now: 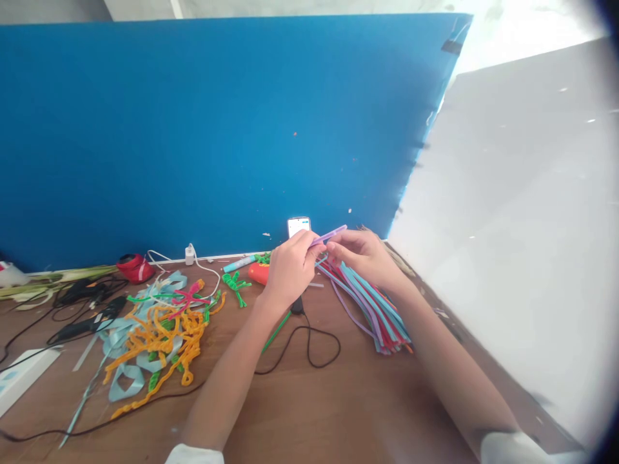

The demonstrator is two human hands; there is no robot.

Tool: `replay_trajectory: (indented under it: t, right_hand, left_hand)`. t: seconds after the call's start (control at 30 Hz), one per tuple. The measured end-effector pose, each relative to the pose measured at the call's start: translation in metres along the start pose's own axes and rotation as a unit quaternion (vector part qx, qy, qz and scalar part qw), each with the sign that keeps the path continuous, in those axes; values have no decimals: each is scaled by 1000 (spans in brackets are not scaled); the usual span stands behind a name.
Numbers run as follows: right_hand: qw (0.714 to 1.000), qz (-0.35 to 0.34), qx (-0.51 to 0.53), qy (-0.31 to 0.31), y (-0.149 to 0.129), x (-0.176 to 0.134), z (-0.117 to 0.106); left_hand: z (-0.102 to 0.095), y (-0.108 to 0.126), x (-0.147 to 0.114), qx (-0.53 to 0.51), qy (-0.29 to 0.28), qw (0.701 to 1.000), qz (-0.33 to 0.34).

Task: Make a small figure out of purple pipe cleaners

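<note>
A purple strip (331, 234) is held above the tabletop (333, 412), pinched by the fingers of the left hand (291, 265); whether anything is pinched by the curled right hand (366, 256) cannot be told

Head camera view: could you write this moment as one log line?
left hand: holds purple strip | right hand: close by, contact unclear | phone: behind hands

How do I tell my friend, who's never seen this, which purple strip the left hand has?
Find the big blue panel, then the brown table before it. Over that table, the left hand pinches a thin purple strip, its tip slanting up rightward. Unlike the colourful bundle of strips lying on the table, this one is held up.
</note>
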State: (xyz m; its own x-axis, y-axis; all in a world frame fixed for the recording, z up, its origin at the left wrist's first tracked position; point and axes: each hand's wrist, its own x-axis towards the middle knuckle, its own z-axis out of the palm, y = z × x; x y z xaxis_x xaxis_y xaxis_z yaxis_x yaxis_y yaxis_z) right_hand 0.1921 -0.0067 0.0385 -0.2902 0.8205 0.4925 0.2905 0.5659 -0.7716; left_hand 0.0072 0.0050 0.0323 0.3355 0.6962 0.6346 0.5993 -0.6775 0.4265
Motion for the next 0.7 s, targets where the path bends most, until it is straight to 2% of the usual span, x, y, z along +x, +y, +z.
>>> replay_trajectory:
  t: [0.1,0.2,0.3,0.37,0.43,0.53,0.6,0.63,0.7]
  right_hand:
    - [1000,7,0,-15,-2,0,-1]
    - [1000,-5,-9,-2,-1,-1,0]
    - [993,-81,-79,28,5,-1,0]
    - [971,-164,-166,41,8,-2,-2]
    - [936,-232,-260,47,9,-3,-5]
    - [890,-277,-359,54,6,-7,-8]
    - [873,-301,-378,59,2,-10,-8]
    - [871,-313,-375,62,0,-11,-7]
    - [878,-326,-343,71,-3,-12,-5]
  left_hand:
    - [-1,4,1,-49,-15,998,-38]
    - [2,4,2,-136,-28,986,-91]
    - [8,2,1,-278,-41,946,-161]
    - [10,1,1,-382,-79,894,-220]
    - [10,-1,1,-484,-136,823,-264]
    - [8,0,2,-621,-224,698,-278]
    - [7,2,2,-681,-264,627,-273]
    - [6,4,1,-699,-275,603,-270]
    - [4,8,0,-719,-280,580,-263]
